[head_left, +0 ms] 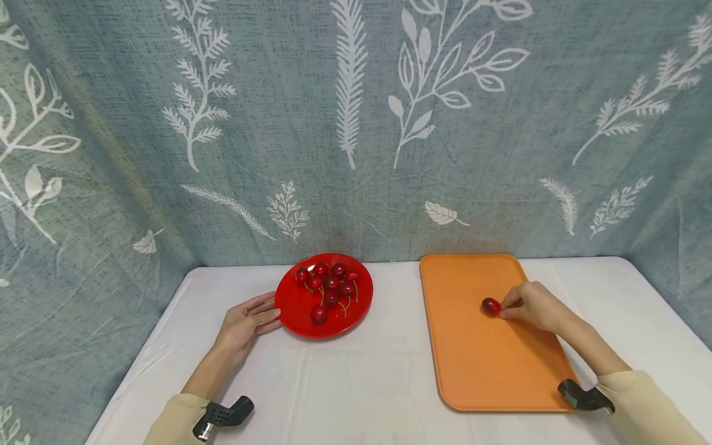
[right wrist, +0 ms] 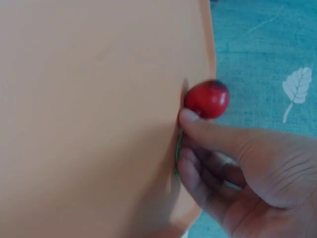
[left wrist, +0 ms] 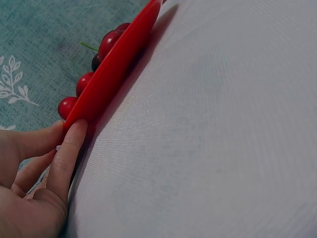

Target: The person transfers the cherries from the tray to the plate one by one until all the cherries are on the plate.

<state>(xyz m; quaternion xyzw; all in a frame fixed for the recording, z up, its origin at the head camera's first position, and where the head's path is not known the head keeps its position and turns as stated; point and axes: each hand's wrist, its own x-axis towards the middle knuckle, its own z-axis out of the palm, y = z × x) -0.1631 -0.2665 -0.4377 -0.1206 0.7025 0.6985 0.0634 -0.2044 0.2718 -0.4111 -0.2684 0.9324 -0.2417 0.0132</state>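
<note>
A round red plate [head_left: 297, 321] bears several dark red cherries [head_left: 332, 283], some with green stems. At its left rim my left hand [head_left: 245, 324] pinches the edge between thumb and fingers; the left wrist view shows the plate tilted in that camera, cherries [left wrist: 110, 44] on its upper side. Over the orange tray [head_left: 473, 371], my right hand [head_left: 531, 304] pinches a single cherry [head_left: 491, 306] at its stem end. In the right wrist view its green stem [right wrist: 178, 153] trails down past the fingers, and the fruit lies close to the tray surface.
A white cloth [head_left: 384, 371] covers the table under plate and tray. Behind and at both sides hangs a blue-grey curtain [head_left: 289, 123] with white leaf prints. Black devices [head_left: 225, 415] are strapped at both wrists, over pale yellow sleeves.
</note>
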